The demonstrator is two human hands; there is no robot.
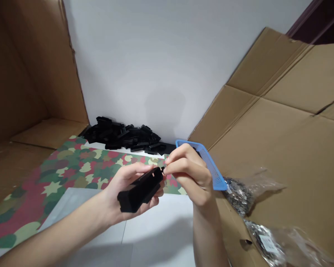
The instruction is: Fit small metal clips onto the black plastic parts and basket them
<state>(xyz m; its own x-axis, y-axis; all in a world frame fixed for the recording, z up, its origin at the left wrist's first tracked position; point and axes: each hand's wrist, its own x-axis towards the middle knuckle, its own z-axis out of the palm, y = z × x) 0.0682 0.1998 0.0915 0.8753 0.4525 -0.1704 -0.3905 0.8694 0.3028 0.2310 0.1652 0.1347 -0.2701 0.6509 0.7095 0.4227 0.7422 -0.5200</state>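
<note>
A long black plastic housing point(139, 191), hollow along its length with small slots near its far end, is gripped in my left hand point(122, 185). My left thumb lies along its top edge and the fingers wrap beneath. My right hand point(190, 172) is at the far end of the housing, thumb and fingers pinched on a small dark part point(163, 169). That part is mostly covered by the fingertips, so its kind cannot be made out. It touches or nearly touches the housing's end.
Against the white wall lies a heap of black plastic pieces point(125, 135). A blue mesh basket point(215, 172) stands behind my right hand. Clear bags of small metal parts point(239, 194) rest on cardboard point(289, 148) at right. White sheets point(167, 230) and a camouflage-patterned cloth point(80, 167) cover the work surface.
</note>
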